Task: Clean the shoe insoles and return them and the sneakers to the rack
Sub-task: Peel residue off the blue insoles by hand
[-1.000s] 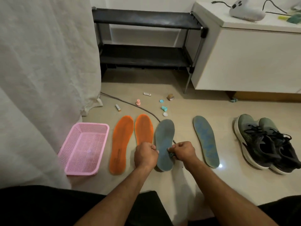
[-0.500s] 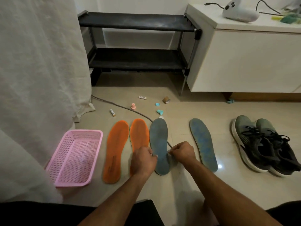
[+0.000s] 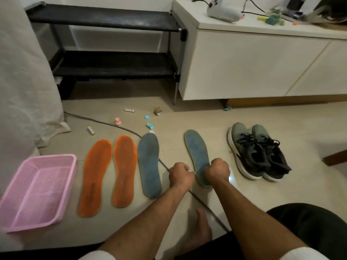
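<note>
Head view: no readable writing; left hand (image 3: 180,174) clenched, right hand (image 3: 217,170) clenched over blue insole (image 3: 197,149).

I'm sitting on a pale tiled floor (image 3: 281,128) at home: a black two-shelf shoe rack (image 3: 112,40) stands at upper left, a white low cabinet (image 3: 253,64) at upper right, a white fabric drape (image 3: 24,81) at the left edge.

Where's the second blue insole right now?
Head view, right of centre on the floor: the second blue insole lies between the other blue insole and the sneakers, its heel under the right hand.
</note>
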